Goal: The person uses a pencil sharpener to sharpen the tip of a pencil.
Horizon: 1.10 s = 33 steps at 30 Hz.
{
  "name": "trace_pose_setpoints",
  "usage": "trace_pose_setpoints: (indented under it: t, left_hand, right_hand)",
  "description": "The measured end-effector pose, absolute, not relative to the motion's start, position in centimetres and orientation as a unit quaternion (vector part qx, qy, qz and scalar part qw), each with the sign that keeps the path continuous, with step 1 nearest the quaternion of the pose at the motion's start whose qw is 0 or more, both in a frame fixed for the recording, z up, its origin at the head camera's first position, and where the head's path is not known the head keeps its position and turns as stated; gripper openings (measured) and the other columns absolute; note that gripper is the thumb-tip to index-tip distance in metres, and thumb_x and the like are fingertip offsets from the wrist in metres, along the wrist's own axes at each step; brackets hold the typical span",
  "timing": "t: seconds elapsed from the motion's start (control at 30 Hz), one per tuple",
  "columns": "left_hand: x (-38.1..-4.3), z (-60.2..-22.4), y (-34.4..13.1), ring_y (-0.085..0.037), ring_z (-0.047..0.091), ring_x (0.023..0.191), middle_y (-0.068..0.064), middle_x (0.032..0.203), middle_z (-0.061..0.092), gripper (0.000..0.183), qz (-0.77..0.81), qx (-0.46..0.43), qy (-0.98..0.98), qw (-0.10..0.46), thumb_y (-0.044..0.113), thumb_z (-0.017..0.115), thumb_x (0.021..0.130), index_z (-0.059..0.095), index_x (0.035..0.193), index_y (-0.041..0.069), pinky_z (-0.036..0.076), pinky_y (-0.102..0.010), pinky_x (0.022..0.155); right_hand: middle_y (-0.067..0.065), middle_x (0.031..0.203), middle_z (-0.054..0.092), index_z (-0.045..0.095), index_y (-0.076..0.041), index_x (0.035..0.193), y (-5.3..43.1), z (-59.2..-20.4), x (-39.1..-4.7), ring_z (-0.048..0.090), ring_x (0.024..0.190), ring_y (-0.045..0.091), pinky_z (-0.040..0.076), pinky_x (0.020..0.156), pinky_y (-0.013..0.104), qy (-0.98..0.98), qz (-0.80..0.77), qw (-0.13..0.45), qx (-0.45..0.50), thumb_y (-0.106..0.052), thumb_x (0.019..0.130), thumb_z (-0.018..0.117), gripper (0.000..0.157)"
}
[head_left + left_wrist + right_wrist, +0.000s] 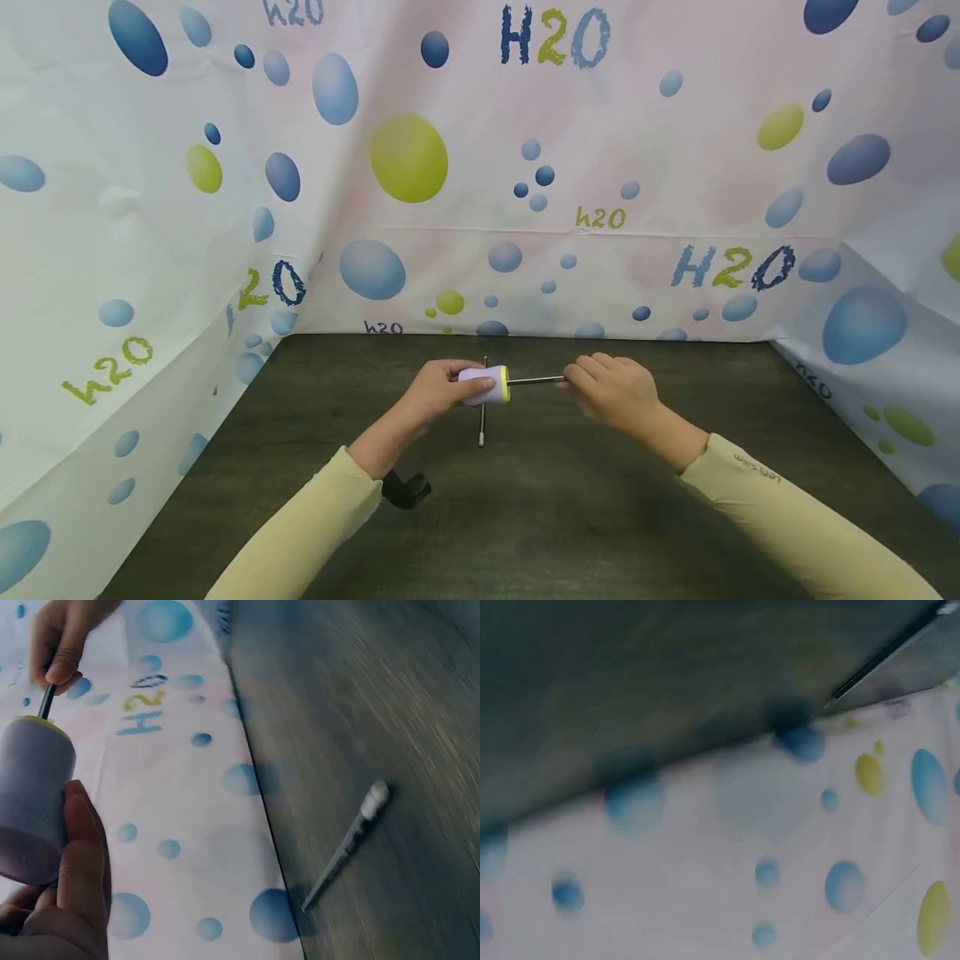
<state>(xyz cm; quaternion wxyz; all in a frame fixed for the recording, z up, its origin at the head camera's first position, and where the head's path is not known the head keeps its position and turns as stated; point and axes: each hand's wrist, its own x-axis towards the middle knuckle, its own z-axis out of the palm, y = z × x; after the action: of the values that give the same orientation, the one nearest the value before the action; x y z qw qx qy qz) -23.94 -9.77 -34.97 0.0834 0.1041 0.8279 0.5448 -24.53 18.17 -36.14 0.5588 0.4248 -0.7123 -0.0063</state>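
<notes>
there's room to pass between the pale yellow sleeves [795, 508], over the near tabletop [570, 517] — beyond, the lavender handle [482, 397], metal shaft [536, 381] and lower-lying rod [482, 427] obstruct.

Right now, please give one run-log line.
left hand: holds purple handle | right hand: grips metal rod | second rod: on table

Metal rod [536, 381], end hidden in my right hand [615, 393]
Left wrist: lilac cylinder [34, 796] cropped at nine o'clock, white-tipped rod [346, 844] blurred at four.
</notes>
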Motion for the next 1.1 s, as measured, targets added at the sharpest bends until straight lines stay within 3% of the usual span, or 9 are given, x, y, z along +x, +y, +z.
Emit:
trace_pose_setpoints:
  t: [0.13, 0.3, 0.4, 0.5, 0.6, 0.7, 0.8, 0.97, 1.1]
  left_hand:
    - [-23.7, -35.1, -10.2, -0.017, 0.064, 0.088, -0.020, 0.112, 0.072, 0.039, 0.511, 0.141, 0.847, 0.033, 0.019, 0.081, 0.088, 0.072, 0.121, 0.000, 0.055, -0.027, 0.074]
    - [-23.1, -35.5, -10.5, -0.019, 0.067, 0.085, -0.018, 0.109, 0.075, 0.038, 0.447, 0.215, 0.867, -0.049, 0.015, 0.087, 0.081, 0.073, 0.115, 0.003, 0.055, -0.026, 0.073]
    - [-23.0, -35.4, -10.6, -0.020, 0.068, 0.086, -0.017, 0.111, 0.075, 0.040, 0.412, 0.267, 0.868, -0.069, 0.014, 0.088, 0.080, 0.073, 0.115, 0.003, 0.056, -0.026, 0.074]
    - [-23.2, -35.2, -10.5, -0.021, 0.068, 0.087, -0.018, 0.112, 0.075, 0.040, 0.409, 0.268, 0.870, -0.063, 0.016, 0.088, 0.080, 0.073, 0.116, 0.004, 0.056, -0.027, 0.073]
    - [-23.5, -35.0, -10.4, -0.022, 0.068, 0.088, -0.018, 0.111, 0.074, 0.038, 0.437, 0.218, 0.872, -0.036, 0.019, 0.086, 0.083, 0.073, 0.116, 0.005, 0.056, -0.027, 0.072]
    - [-24.1, -34.6, -10.4, -0.022, 0.067, 0.090, -0.019, 0.111, 0.073, 0.037, 0.459, 0.171, 0.872, -0.011, 0.021, 0.083, 0.086, 0.073, 0.118, 0.005, 0.054, -0.027, 0.072]
    - [-24.3, -34.4, -10.4, -0.019, 0.065, 0.091, -0.020, 0.113, 0.072, 0.036, 0.493, 0.137, 0.859, 0.016, 0.022, 0.078, 0.091, 0.072, 0.120, 0.003, 0.053, -0.027, 0.072]
    - [-24.5, -34.1, -10.5, -0.012, 0.062, 0.086, -0.017, 0.112, 0.072, 0.038, 0.561, 0.098, 0.819, 0.074, 0.024, 0.070, 0.096, 0.070, 0.125, -0.002, 0.054, -0.025, 0.076]
    - [-24.4, -34.1, -10.2, -0.009, 0.063, 0.083, -0.016, 0.110, 0.072, 0.040, 0.581, 0.089, 0.802, 0.103, 0.024, 0.069, 0.097, 0.069, 0.126, -0.005, 0.059, -0.033, 0.085]
  right_hand:
    - [-0.004, 0.062, 0.059, 0.066, -0.014, 0.081, 17.3, -36.2, -23.4, 0.045, 0.047, 0.007, 0.021, 0.042, 0.019, -0.820, 0.065, 0.422, 0.380, -0.037, 0.110, 0.043, 0.043]
    - [-0.008, 0.059, 0.047, 0.066, -0.012, 0.079, 17.5, -34.9, -22.9, 0.034, 0.051, 0.003, 0.026, 0.051, 0.022, -0.912, 0.252, 0.027, 0.323, -0.026, 0.103, 0.060, 0.029]
    - [-0.008, 0.057, 0.032, 0.059, -0.009, 0.075, 18.4, -34.2, -24.1, 0.023, 0.049, 0.006, 0.023, 0.051, 0.025, -0.855, 0.378, -0.217, 0.282, -0.026, 0.109, 0.046, 0.041]
    - [-0.008, 0.054, 0.029, 0.064, -0.007, 0.079, 18.9, -34.0, -24.7, 0.021, 0.047, 0.007, 0.023, 0.049, 0.026, -0.821, 0.413, -0.303, 0.254, -0.028, 0.111, 0.042, 0.045]
    - [-0.005, 0.056, 0.044, 0.074, -0.006, 0.093, 18.7, -33.9, -24.4, 0.034, 0.050, 0.007, 0.034, 0.052, 0.027, -0.859, 0.370, -0.211, 0.283, -0.029, 0.110, 0.046, 0.040]
    - [0.002, 0.074, 0.069, 0.077, -0.008, 0.107, 18.1, -33.6, -23.5, 0.057, 0.061, 0.011, 0.047, 0.059, 0.030, -0.916, 0.265, -0.041, 0.299, -0.033, 0.108, 0.051, 0.036]
    - [0.006, 0.095, 0.077, 0.075, -0.008, 0.111, 17.8, -33.9, -22.7, 0.069, 0.076, 0.016, 0.053, 0.064, 0.033, -0.928, 0.127, 0.146, 0.319, -0.047, 0.108, 0.043, 0.051]
    - [0.004, 0.079, 0.063, 0.067, -0.005, 0.098, 18.0, -35.2, -23.5, 0.056, 0.064, 0.018, 0.045, 0.052, 0.028, -0.787, 0.015, 0.468, 0.401, -0.039, 0.111, 0.033, 0.049]
    - [0.002, 0.073, 0.058, 0.066, -0.008, 0.092, 18.3, -35.4, -24.3, 0.052, 0.058, 0.016, 0.038, 0.045, 0.025, -0.688, -0.004, 0.585, 0.430, -0.022, 0.111, 0.045, 0.032]
